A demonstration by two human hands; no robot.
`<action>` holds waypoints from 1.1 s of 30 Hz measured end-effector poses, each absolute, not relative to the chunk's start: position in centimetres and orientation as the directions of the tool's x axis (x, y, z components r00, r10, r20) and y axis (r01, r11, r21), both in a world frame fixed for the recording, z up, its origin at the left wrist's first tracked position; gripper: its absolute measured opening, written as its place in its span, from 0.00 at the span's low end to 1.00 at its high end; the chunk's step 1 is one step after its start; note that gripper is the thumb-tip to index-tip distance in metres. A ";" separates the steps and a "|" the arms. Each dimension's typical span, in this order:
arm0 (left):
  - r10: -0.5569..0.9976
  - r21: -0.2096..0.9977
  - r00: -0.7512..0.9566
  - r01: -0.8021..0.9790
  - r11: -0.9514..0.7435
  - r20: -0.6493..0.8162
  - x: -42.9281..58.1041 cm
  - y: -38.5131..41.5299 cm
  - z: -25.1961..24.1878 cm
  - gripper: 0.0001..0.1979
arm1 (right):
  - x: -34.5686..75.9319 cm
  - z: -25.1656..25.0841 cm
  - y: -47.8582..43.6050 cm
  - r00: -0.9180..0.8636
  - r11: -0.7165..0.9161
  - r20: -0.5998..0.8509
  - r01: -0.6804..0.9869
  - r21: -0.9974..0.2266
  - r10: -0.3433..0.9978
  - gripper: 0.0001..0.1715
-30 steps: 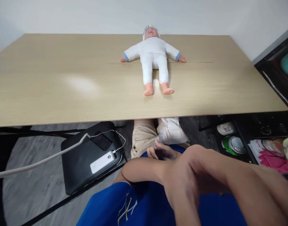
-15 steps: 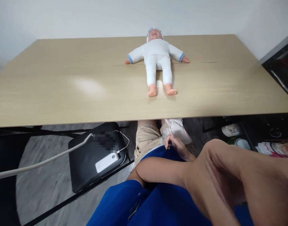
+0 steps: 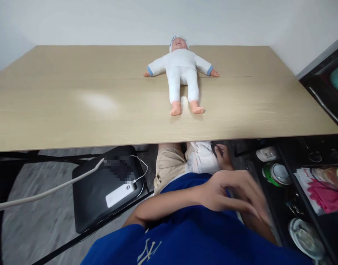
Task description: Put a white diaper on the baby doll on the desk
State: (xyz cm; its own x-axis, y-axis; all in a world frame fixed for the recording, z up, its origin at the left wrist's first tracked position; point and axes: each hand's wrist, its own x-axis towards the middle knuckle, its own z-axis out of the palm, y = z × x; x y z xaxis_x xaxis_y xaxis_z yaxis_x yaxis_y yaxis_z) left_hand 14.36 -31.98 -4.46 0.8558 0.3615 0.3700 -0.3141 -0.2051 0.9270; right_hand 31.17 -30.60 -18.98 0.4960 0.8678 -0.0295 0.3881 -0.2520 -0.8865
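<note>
Shifted outward since the earlier frame, the right hand half-curls, its hold unclear; the table bears the white-clad doll; a white bundle rests on the beige shorts, just beside that hand; the left hand, loosely parted and seemingly empty, crosses the right forearm

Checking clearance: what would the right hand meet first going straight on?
Probably the table, at its near edge; depth is unclear, so the right hand might pass underneath.
</note>
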 end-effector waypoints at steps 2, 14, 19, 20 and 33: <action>0.523 0.952 0.795 -0.246 -0.183 0.307 12.4 -31.3 -7.5 0.16 | 31.0 -19.8 -30.7 0.476 -0.273 -0.085 0.341 -0.900 0.875 0.44; 0.859 0.926 0.356 0.227 0.302 -0.368 9.3 -25.7 -16.6 0.20 | 29.0 -16.4 -31.4 0.166 -0.391 -0.380 0.039 -0.920 0.910 0.46; 0.789 0.957 0.543 0.141 0.253 -0.288 6.4 -30.0 -8.4 0.26 | 30.9 -8.2 -36.8 -0.168 -0.442 -0.442 0.039 -0.896 0.881 0.41; 0.802 0.975 0.554 0.133 0.178 -0.222 5.4 -31.2 -6.4 0.23 | 31.3 -6.5 -38.2 -0.160 -0.415 -0.424 0.090 -0.906 0.891 0.40; 0.989 0.971 0.097 0.204 -0.127 0.109 3.3 -27.2 -3.3 0.10 | 26.5 -0.7 -29.9 0.085 -0.066 -0.031 0.447 -0.892 0.996 0.18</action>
